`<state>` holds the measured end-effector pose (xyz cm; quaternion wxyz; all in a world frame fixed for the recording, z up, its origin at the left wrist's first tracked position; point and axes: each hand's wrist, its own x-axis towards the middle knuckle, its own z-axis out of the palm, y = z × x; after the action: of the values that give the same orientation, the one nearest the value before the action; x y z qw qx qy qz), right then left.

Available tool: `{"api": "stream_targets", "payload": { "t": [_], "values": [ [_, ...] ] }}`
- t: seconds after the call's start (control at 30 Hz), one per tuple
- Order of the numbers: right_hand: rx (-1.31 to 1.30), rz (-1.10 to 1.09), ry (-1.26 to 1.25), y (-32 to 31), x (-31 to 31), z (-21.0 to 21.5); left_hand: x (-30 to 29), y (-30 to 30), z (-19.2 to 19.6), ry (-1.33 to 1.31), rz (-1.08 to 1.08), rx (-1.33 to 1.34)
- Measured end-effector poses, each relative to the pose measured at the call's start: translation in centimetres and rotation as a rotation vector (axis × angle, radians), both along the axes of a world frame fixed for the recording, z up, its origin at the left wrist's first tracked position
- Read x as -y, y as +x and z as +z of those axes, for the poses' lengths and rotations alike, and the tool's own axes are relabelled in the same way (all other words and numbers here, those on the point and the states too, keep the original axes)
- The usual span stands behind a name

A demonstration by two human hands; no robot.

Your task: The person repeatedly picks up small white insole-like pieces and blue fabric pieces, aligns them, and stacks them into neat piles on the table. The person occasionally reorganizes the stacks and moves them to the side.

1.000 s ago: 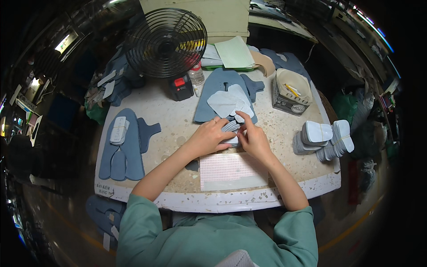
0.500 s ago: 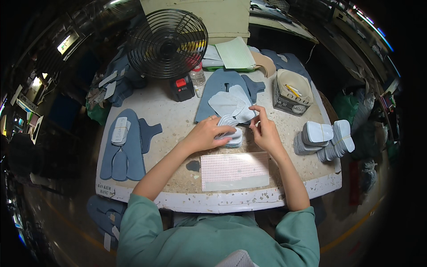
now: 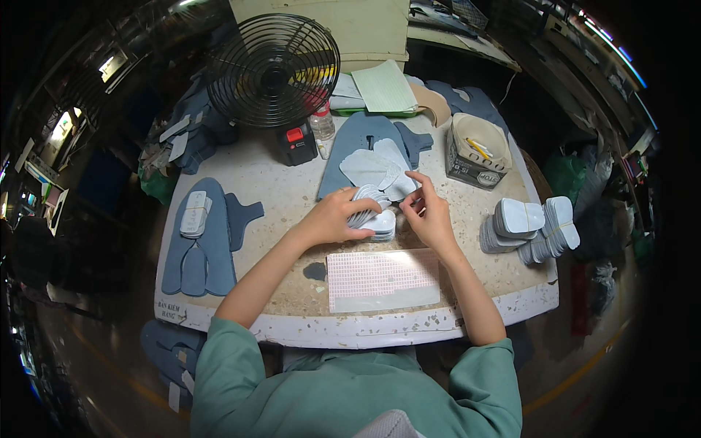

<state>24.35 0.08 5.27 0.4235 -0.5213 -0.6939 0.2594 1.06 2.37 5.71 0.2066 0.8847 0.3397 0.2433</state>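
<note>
"Since a second ago, the right hand (image 3: 432, 217) has shifted rightward, away from the left hand (image 3: 330, 219)."

"What are the left fingers doing?"

"Pinching fanned pale pieces (image 3: 369, 196) against the thumb. Loose pale panels (image 3: 364, 168) lie beyond those fingertips, and a pale stack (image 3: 381, 226) sits just right of the thumb."

"And the right fingers?"

"Index spread from thumb; I can't tell whether the others pinch anything."

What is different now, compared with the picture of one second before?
The right hand has moved to the right, away from the pale pieces. The left hand keeps holding these pieces, and more of them now show. The fan, the printed sheet and the banded stacks stayed in place.
</note>
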Motion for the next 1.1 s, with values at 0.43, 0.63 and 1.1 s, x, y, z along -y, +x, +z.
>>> {"api": "stream_targets", "payload": {
  "t": [0.43, 0.63, 1.1],
  "values": [
    [-0.612, 0.136, -0.533, -1.4, -0.3, -1.7, 0.5, 0.2, 1.6, -0.216, -0.013, 0.361],
    [-0.549, 0.216, -0.382, 1.2, -0.7, -0.2, 1.4, -0.8, 4.6, -0.195, 0.053, -0.009],
    [0.632, -0.562, 0.131, 7.2, -2.6, -0.5, 3.2, -0.1, 2.4, -0.263, -0.128, -0.463]
  ]
}}
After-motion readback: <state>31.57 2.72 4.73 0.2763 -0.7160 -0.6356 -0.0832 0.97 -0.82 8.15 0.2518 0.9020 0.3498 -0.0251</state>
